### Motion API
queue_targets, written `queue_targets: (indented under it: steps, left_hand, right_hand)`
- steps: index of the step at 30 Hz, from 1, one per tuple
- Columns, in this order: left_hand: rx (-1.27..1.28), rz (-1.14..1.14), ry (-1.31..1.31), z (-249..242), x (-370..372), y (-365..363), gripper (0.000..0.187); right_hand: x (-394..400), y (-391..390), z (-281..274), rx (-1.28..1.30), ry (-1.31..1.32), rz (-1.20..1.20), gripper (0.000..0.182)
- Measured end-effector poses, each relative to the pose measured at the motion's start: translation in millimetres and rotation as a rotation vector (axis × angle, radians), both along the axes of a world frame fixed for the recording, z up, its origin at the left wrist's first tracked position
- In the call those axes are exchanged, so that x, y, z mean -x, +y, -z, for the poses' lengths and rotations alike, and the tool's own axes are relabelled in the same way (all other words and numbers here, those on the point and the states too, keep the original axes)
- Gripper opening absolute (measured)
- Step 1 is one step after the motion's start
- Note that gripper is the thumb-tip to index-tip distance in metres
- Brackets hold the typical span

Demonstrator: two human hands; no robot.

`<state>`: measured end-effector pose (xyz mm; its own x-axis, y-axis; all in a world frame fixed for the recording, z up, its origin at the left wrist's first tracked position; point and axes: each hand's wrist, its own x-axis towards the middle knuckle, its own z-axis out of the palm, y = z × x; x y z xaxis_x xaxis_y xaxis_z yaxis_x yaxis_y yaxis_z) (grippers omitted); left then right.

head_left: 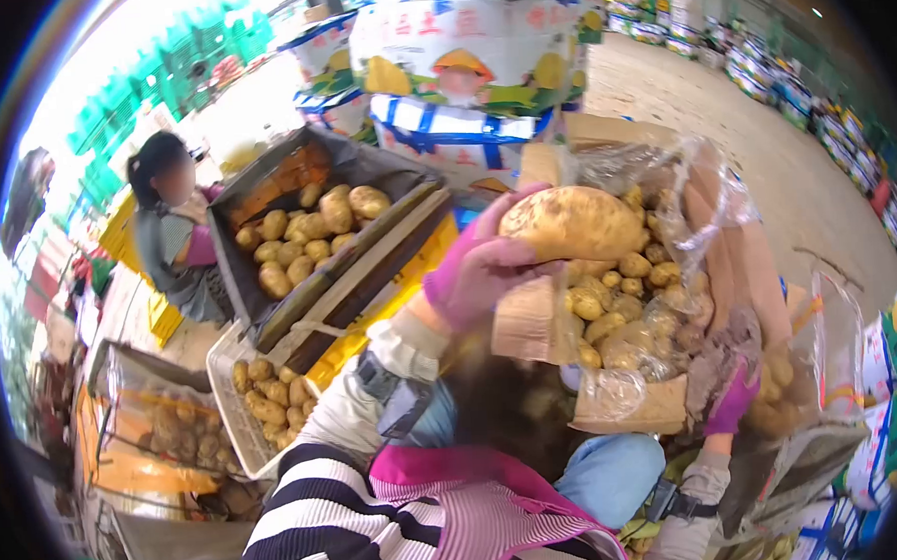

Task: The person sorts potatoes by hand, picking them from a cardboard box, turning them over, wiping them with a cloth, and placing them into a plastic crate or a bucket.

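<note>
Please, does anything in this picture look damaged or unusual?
Possibly: the held potato in the left hand has dark specks across its upper skin, which could be dirt or blemishes. It also looks much bigger than the potatoes in the cardboard box, though being nearer the camera may exaggerate this.
</note>
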<state>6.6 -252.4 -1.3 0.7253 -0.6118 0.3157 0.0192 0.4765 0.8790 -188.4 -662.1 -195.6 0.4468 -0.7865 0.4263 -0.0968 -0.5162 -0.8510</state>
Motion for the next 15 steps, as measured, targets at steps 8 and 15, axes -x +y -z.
queue_targets:
  steps: [8, 15]
  left_hand:
    - [0.810, -0.226, 0.523, 6, -61, 93, 0.060]
    - [0.502, -0.408, 0.412, -33, -122, 55, 0.057]
  right_hand:
    - [-2, -8, 4, -0.051, -0.074, -0.008, 0.060]
    - [-4, -3, 17, 0.129, -0.012, 0.134, 0.052]
